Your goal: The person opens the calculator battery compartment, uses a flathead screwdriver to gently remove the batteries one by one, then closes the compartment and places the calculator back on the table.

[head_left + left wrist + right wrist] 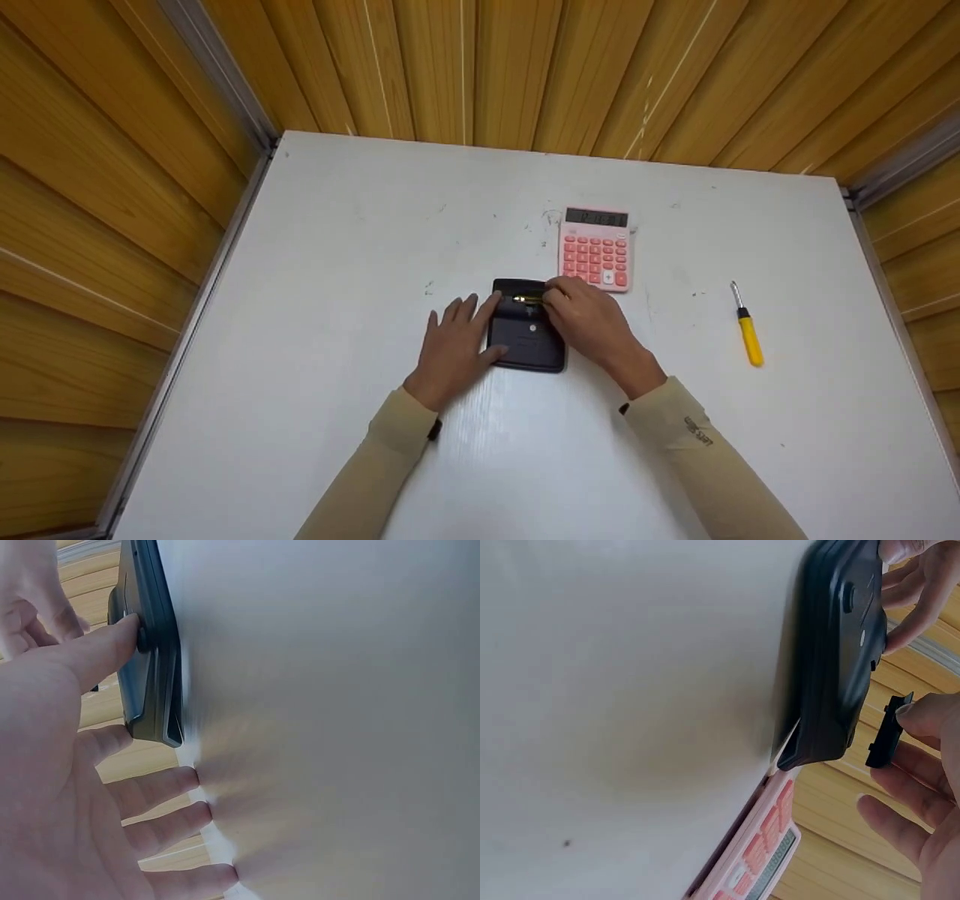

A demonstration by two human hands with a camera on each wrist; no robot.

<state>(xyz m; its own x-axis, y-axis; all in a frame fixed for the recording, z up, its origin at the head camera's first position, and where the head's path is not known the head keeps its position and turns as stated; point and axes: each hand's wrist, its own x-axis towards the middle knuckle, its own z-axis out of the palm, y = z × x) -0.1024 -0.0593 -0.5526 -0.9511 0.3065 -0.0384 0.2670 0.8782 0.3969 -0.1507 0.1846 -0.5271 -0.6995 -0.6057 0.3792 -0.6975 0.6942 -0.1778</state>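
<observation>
A black calculator (529,349) lies back side up on the table, with a gold-and-black battery (529,299) showing in its opening near the far end. My left hand (454,349) is spread at its left side; thumb and forefinger touch the casing, while the other fingertips rest on the table, as the left wrist view shows. Between thumb and fingers, my right hand (592,319) pinches a small black battery cover (887,733) with little tabs. In the right wrist view that cover is held apart from the calculator; the head view mostly hides it behind the hand.
A pink calculator (595,251) with a lit-up display lies face up just beyond the right hand. Farther right is a screwdriver (748,334) with a yellow handle, its tip pointing away. Wood-patterned panels (510,67) stand along the white table's (337,225) far edge and sides.
</observation>
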